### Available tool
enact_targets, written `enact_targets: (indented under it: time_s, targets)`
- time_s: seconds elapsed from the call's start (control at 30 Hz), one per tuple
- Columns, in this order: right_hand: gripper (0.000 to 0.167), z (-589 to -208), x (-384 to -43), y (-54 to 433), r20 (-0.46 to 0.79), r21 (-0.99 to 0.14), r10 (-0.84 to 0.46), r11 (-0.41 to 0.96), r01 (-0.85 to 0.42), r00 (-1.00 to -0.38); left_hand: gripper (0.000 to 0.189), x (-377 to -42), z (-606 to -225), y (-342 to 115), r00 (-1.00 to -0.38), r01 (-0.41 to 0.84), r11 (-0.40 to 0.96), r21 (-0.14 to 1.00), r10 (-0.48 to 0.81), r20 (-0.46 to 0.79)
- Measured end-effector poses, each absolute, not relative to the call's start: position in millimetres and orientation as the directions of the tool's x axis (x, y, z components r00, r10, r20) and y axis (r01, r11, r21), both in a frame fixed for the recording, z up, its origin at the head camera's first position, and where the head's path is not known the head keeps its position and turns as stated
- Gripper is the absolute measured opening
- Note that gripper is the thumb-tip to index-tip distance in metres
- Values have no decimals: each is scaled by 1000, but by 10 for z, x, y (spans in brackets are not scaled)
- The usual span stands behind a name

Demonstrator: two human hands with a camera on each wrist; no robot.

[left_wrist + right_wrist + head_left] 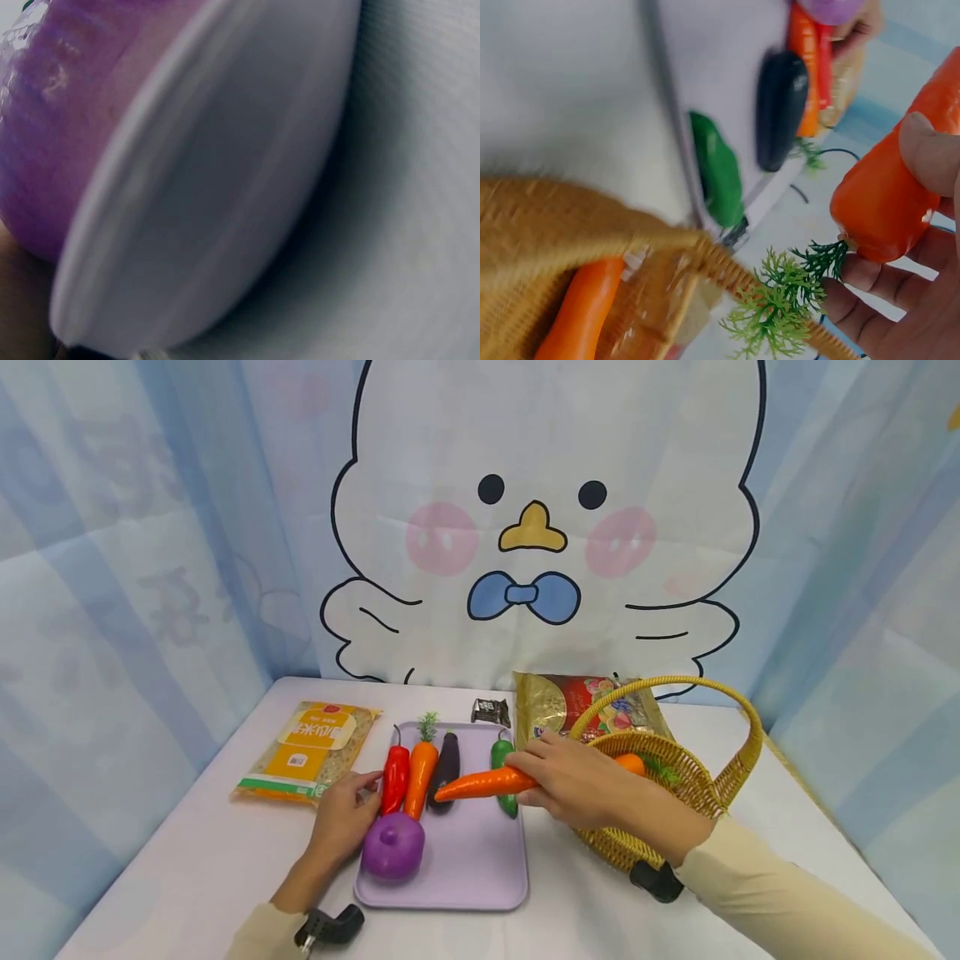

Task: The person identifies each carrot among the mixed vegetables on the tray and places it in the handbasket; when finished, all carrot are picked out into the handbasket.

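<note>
I have the right hand (572, 781) curled round a glossy toy carrot (480, 783), tip over the tray (480, 877); probably light, stiff, slick, best gripped near the thick end. At the tray's left edge, I can't tell whether the left hand's (343, 818) fingers grip.

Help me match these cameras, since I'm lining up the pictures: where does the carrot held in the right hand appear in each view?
Head: the carrot is below centre, in the right hand, its tip pointing left.
Left wrist: not in it.
Right wrist: the carrot is at the right edge, leafy end downward.
Shared landmark: the lilac tray, also in the left wrist view and right wrist view.
</note>
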State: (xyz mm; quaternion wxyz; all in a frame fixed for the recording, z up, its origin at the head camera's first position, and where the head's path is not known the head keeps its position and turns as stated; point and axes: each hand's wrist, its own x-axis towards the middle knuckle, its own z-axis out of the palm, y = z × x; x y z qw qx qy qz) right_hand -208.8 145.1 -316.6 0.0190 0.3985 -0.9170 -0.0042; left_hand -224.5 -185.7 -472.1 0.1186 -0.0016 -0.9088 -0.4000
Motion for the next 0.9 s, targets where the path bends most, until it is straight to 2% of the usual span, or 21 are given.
enact_targets:
  time_s: [0.3,0.6,0.9]
  targets:
    - [46,-3049,-2061,1748,5,64,-735,677,-733,-678,41,-2257,-4732,-1862,-973,95,679,728,-90,211]
    - [41,-3004,-2094,1995,-78,-44,-663,748,-662,-744,41,-2256,-4733,-1871,-978,79,679,730,-91,190]
    - [42,-2994,-2162,2190,-115,-38,-595,803,-595,-796,41,-2252,-4734,-1874,-979,72,682,728,-92,183]
